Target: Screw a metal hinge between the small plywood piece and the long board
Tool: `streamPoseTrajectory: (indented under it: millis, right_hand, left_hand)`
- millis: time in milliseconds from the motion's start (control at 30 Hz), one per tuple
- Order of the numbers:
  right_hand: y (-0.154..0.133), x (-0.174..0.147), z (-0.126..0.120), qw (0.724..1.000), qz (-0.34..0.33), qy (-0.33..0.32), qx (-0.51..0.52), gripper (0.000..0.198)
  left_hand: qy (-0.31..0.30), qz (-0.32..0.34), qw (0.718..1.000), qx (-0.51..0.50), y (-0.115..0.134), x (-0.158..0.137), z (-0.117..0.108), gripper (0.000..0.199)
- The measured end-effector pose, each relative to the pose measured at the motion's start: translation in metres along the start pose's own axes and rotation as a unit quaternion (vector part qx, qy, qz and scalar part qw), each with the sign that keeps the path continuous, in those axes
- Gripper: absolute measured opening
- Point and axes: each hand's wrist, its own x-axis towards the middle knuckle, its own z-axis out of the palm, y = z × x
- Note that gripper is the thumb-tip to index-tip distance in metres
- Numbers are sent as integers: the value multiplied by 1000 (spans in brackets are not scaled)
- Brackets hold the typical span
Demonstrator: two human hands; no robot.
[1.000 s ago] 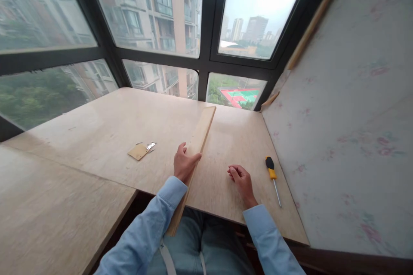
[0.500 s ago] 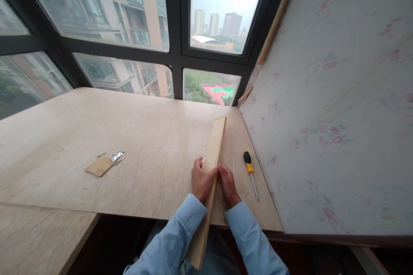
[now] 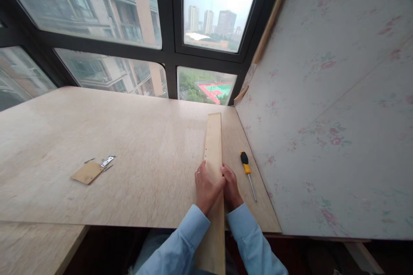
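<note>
A long, narrow wooden board (image 3: 214,137) points away from me, its near end reaching past the counter edge toward my lap. Small dark holes show along its left side. My left hand (image 3: 208,184) is closed across the board, with the thumb over its top face and a ring on one finger. Along the right edge, my right hand (image 3: 230,184) grips the same board, its fingertips close to the left thumb. What lies under the board is hidden. To the right of my right hand rests a screwdriver (image 3: 245,164) with a black and yellow handle.
On the left of the beige counter (image 3: 138,146) lie a small thin wooden piece (image 3: 86,172), a metal hinge (image 3: 107,161) and a few screws or nails. A papered wall (image 3: 322,137) borders the right side. Dark-framed windows (image 3: 169,30) stand behind.
The board has turned so its top face shows more, and its far end has swung slightly left. Both hands have moved a little lower with it. The view has shifted slightly.
</note>
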Motion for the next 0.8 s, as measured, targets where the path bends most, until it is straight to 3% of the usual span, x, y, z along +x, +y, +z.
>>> streamPoseTrajectory:
  millis: [133, 233, 400, 567, 800]
  right_hand:
    - [-5, -5, -1, 1000, -2, -16, -12, 29]
    - [-5, -9, -1, 999, 17, -26, -10, 31]
    - [-4, -15, -1, 999, 26, -29, 21, 28]
    - [-17, -16, -11, 997, 64, -31, 16, 31]
    - [-33, -9, -33, 994, 86, -21, -59, 44]
  left_hand:
    - [-27, -95, 976, -193, -11, 6, -10, 71]
    - [-40, -143, 953, -265, -16, 9, -20, 62]
    - [-118, -126, 937, -302, -19, 8, -32, 33]
    - [-141, -108, 936, -305, -22, 9, -27, 35]
    - [-172, -105, 931, -304, -28, 9, -4, 39]
